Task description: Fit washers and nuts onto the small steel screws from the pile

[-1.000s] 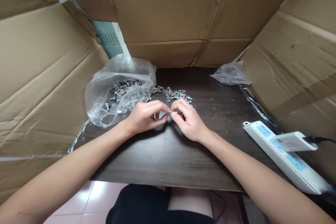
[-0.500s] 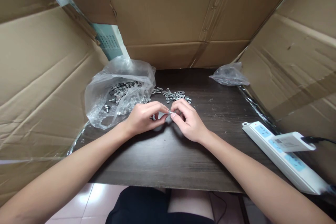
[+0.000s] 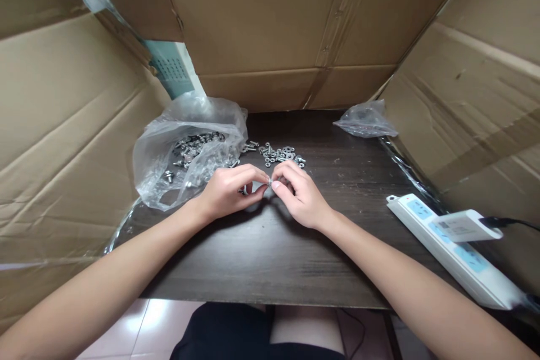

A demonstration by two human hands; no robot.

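My left hand [image 3: 233, 187] and my right hand [image 3: 298, 191] meet over the table, fingertips almost touching. Between them is a small silvery screw [image 3: 270, 181], mostly covered by the fingers. Thumb and forefinger of each hand pinch it, the left from one end and the right from the other. Whether a nut or washer sits on it is too small to tell. Just beyond the fingertips lies a loose pile of screws, nuts and washers [image 3: 278, 154]. Left of the hands, a clear plastic bag [image 3: 147, 146] gapes toward me with many metal fasteners [image 3: 196, 146] inside.
Cardboard walls [image 3: 261, 17] enclose the dark wooden table [image 3: 253, 259] at the back and both sides. A small clear bag [image 3: 366, 120] lies at the back right. Along the right side runs a white power strip [image 3: 447, 247] with a white adapter [image 3: 468, 225] plugged in.
My right fingers have closed further over the screw, covering the shank that showed before. The whole view has shifted slightly; both hands stay together in the same place.
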